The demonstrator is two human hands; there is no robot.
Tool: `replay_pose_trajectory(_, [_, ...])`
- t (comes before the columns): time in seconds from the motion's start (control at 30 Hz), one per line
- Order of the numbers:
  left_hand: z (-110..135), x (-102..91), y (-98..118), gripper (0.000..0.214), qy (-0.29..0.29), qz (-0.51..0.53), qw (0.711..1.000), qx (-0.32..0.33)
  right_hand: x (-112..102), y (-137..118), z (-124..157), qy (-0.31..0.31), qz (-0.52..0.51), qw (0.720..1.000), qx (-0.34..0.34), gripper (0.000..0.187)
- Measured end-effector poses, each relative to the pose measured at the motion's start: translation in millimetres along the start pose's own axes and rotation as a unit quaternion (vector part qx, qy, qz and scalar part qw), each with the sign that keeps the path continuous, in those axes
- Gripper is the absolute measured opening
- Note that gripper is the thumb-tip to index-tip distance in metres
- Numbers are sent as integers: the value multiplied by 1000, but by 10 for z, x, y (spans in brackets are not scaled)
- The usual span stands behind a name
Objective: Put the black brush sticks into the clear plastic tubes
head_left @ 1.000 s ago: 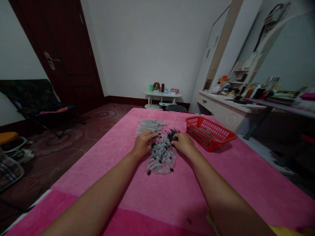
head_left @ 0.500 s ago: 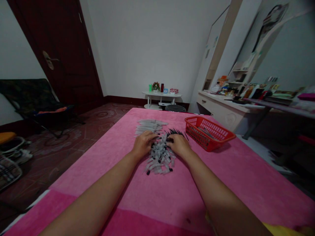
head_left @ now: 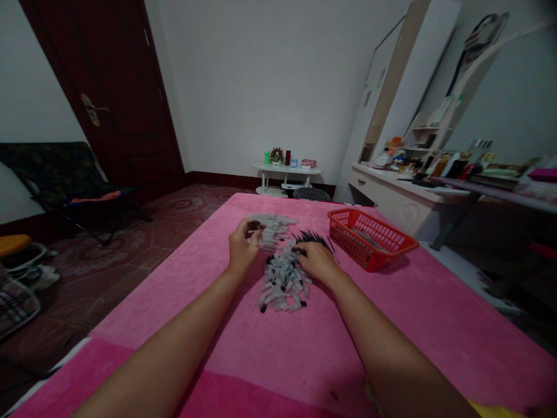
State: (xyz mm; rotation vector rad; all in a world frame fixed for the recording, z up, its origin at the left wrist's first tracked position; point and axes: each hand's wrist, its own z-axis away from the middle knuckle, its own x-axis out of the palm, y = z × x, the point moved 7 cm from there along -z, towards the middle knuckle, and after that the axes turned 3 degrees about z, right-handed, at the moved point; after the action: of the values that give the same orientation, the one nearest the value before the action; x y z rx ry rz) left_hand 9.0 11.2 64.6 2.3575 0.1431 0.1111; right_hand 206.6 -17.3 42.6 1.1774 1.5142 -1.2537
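My left hand is raised at the left edge of a row of clear pen barrels. Its thumb and fingers curl together around something small and dark that I cannot make out. My right hand rests at the upper right of a heap of translucent pen caps, some with black ends. The right fingers are bent together over the heap's edge, and whatever they pinch is hidden. Beyond that hand lies a bunch of thin black pointed pieces, resembling pen tips.
A red plastic basket with some greyish pieces inside stands to the right of the heap. Everything lies on a pink cloth covering the table. Farther off are a small white table, a dressing table and a folding chair.
My left hand has moved away from the cap heap, up and to the left, beside the clear barrels. The right hand stays at the heap, its fingers slightly shifted.
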Motion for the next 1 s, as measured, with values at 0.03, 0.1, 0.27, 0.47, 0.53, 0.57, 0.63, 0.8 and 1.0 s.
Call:
replay_pose_trajectory(0.03, [-13,-20,-33,13,23,44,998,-29,2,-5,2,-2,0,1000,-1,34])
replay_pose_trajectory(0.1, [-23,-33,-114,18,55,124,987,-86,5,-16,9,0,1,1000,-2,30])
replay_pose_trajectory(0.27, [17,2,-310,32,83,252,945,-193,19,27,-1,16,-21,1000,16,23])
replay_pose_trajectory(0.47, [68,21,-413,39,99,318,910,-245,73,204,-93,41,-380,918,109,25])
replay_pose_trajectory(0.53, [78,30,-428,39,99,329,902,-262,97,192,-114,33,-442,887,129,29])
replay_pose_trajectory(0.57, [82,34,-431,39,98,333,899,-268,96,173,-118,31,-456,880,133,30])
replay_pose_trajectory(0.63, [89,39,-434,38,97,337,895,-276,83,131,-113,28,-490,860,140,26])
replay_pose_trajectory(0.8, [102,57,-442,34,87,345,891,-281,42,109,-70,45,-565,809,155,13])
replay_pose_trajectory(1.0, [113,57,-503,26,101,355,880,-300,-6,239,-68,124,-585,786,155,22])
